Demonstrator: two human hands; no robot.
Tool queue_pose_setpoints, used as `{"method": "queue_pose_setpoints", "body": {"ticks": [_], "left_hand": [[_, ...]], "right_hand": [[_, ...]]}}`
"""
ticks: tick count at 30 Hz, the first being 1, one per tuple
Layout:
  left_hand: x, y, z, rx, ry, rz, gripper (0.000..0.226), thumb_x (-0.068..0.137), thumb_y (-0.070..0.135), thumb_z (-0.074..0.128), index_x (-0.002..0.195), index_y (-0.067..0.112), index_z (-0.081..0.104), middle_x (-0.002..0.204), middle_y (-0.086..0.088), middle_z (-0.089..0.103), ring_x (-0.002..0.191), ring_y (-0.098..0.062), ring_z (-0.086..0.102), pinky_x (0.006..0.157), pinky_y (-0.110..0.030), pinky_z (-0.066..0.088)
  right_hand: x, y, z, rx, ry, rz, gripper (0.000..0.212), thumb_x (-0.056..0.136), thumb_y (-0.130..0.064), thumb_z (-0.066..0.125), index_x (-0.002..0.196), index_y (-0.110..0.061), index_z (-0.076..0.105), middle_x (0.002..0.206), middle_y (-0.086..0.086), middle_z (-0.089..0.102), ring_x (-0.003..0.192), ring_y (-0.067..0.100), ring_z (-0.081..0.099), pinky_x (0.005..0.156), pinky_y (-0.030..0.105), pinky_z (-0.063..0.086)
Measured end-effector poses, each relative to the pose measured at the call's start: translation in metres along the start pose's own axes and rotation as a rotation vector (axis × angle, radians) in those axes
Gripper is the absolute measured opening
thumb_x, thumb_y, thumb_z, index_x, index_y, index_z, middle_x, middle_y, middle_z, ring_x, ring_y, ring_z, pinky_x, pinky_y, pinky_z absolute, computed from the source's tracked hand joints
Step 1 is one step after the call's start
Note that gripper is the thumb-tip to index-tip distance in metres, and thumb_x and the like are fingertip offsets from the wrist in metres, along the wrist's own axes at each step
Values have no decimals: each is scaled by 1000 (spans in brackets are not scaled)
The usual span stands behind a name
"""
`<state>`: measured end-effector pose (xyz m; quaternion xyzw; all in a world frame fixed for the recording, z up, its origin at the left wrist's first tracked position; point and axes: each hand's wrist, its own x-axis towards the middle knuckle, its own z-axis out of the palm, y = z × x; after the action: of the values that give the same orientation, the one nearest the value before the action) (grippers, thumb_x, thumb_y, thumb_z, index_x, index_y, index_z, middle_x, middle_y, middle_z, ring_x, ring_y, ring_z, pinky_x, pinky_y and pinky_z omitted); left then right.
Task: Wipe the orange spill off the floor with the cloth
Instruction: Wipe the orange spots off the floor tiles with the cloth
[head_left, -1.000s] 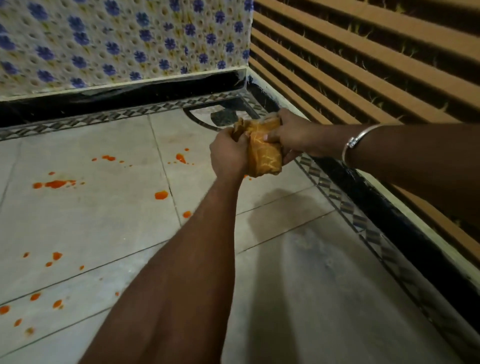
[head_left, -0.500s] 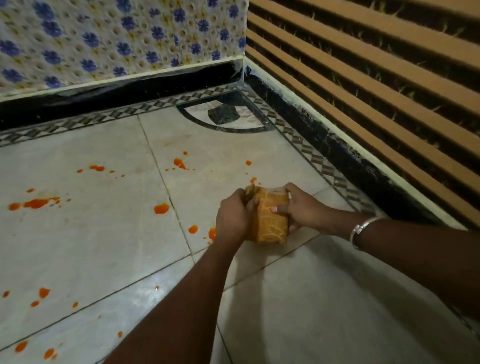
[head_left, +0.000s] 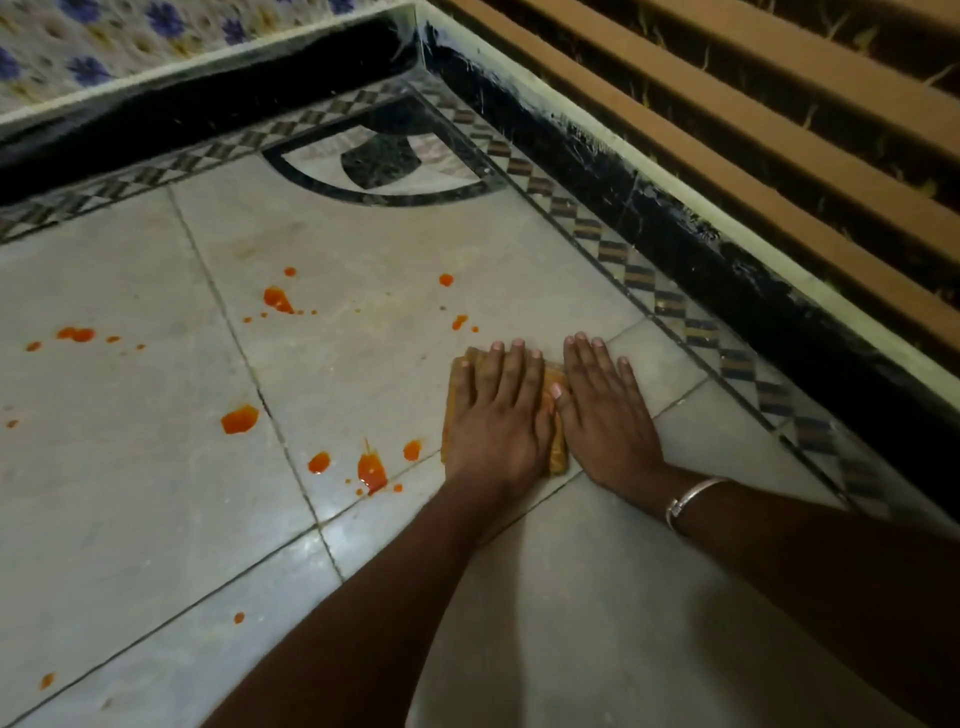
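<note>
Head: left hand (head_left: 498, 415) flat on cloth (head_left: 457, 395), right hand (head_left: 605, 410) flat beside; orange spill (head_left: 371, 470) dots floor (head_left: 363, 244).

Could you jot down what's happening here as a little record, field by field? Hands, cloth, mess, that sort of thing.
Floor: pale tiles
Cloth: folded, orange-yellow, lying on the floor
Left hand: flat, pressing on the cloth
Right hand: flat on the floor beside the cloth, thumb at its edge
Orange spill: scattered drops left of the cloth, not yet wiped
Bracelet: on the right wrist
</note>
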<state>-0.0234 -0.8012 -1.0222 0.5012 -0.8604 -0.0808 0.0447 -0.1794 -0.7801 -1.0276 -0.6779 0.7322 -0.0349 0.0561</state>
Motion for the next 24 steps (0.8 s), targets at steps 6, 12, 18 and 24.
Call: {"method": "queue_pose_setpoints", "body": {"ticks": [6, 12, 18, 24], "left_hand": [[1, -11, -3, 6, -17, 142, 73, 101, 65, -5, 167, 34, 6, 175, -4, 2, 161, -26, -11, 125, -61, -6], [21, -38, -12, 35, -24, 15, 68, 104, 62, 6, 166, 37, 5, 176, -1, 4, 162, -25, -6, 125, -61, -8], [-25, -7, 1, 35, 16, -309, 69, 106, 60, 6, 167, 29, 6, 175, -9, 7, 161, -34, -2, 123, -67, -4], [33, -15, -9, 21, -41, -47, 67, 104, 63, 4, 166, 37, 3, 176, -1, 2, 161, -25, -8, 125, -61, -7]], "right_hand": [[-4, 0, -4, -23, 15, 39, 65, 104, -42, 4, 162, -13, 3, 171, 7, -2, 158, 19, -7, 128, 44, 1], [-5, 1, -5, -15, 12, 86, 63, 107, -39, 17, 163, -14, 3, 171, 7, 0, 158, 20, -3, 128, 44, 5], [-3, 2, 0, -75, 32, 77, 66, 105, -43, 16, 162, -11, 6, 170, 11, 4, 158, 25, 2, 128, 48, 7], [-2, 7, 3, -57, 44, 38, 69, 103, -44, 8, 162, -10, 13, 170, 13, 11, 158, 26, 8, 127, 48, 10]]}}
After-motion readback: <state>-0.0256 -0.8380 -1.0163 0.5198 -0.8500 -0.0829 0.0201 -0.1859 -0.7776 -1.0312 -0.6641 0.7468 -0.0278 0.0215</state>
